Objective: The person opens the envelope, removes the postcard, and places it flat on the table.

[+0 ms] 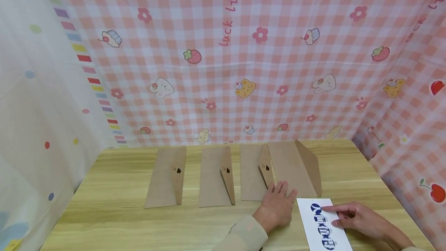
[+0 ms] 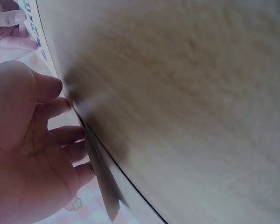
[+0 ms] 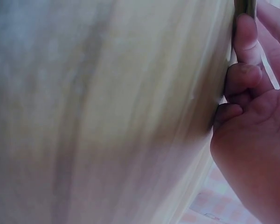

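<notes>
My left hand lies palm down with its fingers spread, fingertips at the near ends of a kraft envelope with a raised flap and an envelope with its flap spread out. In the left wrist view, the fingers reach a brown paper flap. My right hand touches a white card printed with dark blue letters. Its index finger stretches over the top letter and its thumb rests near the card's right side. In the right wrist view, the other fingers bend against the tabletop.
Two more kraft envelopes, one at the far left and one beside it, lie in the same row with dark marks on their flaps. The wooden table backs onto a pink checked cloth. White dotted cloth hangs at left.
</notes>
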Action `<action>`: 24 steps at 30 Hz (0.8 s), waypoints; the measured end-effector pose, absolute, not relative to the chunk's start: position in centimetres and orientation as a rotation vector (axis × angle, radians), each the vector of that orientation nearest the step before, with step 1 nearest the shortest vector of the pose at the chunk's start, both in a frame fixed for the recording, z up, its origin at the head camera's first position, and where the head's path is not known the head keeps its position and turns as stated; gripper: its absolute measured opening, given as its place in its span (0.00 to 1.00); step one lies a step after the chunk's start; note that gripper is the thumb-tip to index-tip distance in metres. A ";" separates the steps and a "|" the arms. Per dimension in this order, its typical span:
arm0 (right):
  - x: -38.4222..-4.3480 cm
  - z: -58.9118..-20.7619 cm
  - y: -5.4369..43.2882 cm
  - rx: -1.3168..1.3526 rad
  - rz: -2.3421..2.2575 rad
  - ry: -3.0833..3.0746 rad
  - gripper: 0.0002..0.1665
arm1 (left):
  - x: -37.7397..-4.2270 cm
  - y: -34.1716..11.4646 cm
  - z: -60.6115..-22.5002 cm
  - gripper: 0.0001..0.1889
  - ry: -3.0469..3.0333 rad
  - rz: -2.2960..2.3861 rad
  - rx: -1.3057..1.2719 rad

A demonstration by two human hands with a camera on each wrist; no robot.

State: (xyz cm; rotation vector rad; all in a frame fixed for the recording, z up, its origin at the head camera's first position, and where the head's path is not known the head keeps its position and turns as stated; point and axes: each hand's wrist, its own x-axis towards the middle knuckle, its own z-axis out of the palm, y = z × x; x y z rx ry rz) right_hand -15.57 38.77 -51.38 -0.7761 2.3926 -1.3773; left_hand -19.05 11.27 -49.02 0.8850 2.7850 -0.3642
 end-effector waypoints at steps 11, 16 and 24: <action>-15.5 -51.4 38.7 -0.826 -1.359 2.408 0.19 | -19.0 11.2 -49.0 0.28 2.786 -0.365 0.897; -15.4 -51.3 38.6 -0.819 -1.339 2.428 0.18 | -19.0 11.2 -49.0 0.29 2.787 -0.347 0.902; -15.5 -51.4 38.7 -0.789 -1.339 2.434 0.18 | -19.1 11.3 -49.2 0.31 2.790 -0.323 0.895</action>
